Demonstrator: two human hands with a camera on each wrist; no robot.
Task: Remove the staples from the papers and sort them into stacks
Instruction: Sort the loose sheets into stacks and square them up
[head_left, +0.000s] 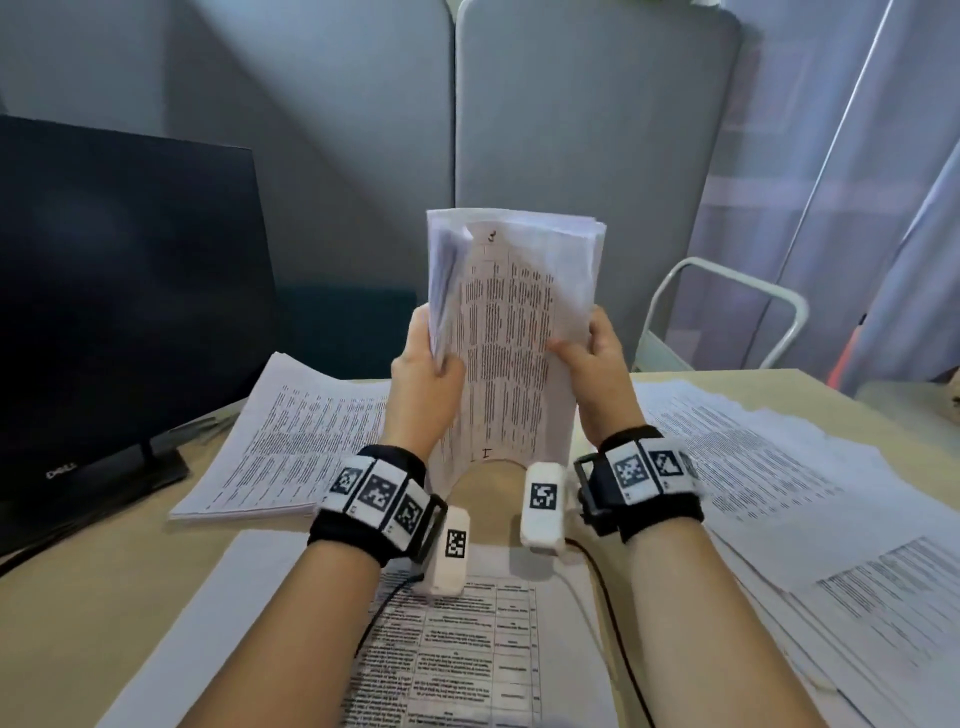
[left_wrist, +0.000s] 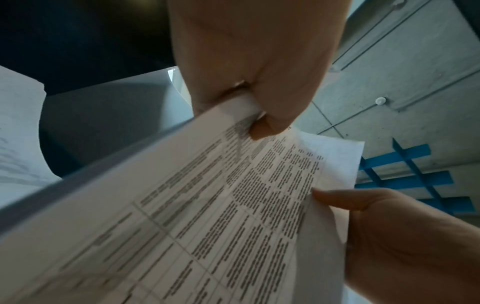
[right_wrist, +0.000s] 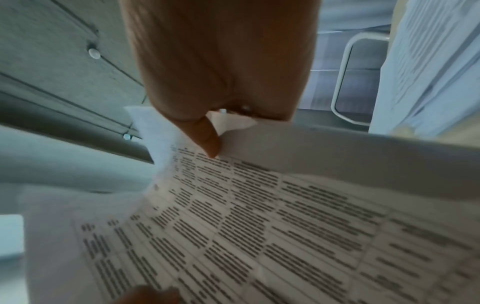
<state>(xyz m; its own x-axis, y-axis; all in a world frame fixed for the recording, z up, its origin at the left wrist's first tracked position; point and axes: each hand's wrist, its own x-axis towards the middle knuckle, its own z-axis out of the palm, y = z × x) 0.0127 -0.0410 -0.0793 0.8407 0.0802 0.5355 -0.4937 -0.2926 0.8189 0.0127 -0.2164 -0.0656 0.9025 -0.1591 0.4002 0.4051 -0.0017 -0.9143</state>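
Sheaf of printed papers (head_left: 511, 332) held upright above the desk (head_left: 104, 597), between both hands. Left hand (head_left: 423, 376) grips its left edge, thumb in front; right hand (head_left: 597, 358) pinches its right edge. Further paper stacks (head_left: 291, 441) lie below either wrist.

A pale wooden desk (head_left: 78, 587) fills the near ground; a dark monitor (head_left: 119, 291) stands on it at the left, its screen off; behind, grey padded partition panels (head_left: 587, 114) rise at the far side; to the right, a white tubular chair frame (head_left: 727, 312) stands beyond the desk edge, before pale translucent curtains (head_left: 852, 171); the light is cool and dim.
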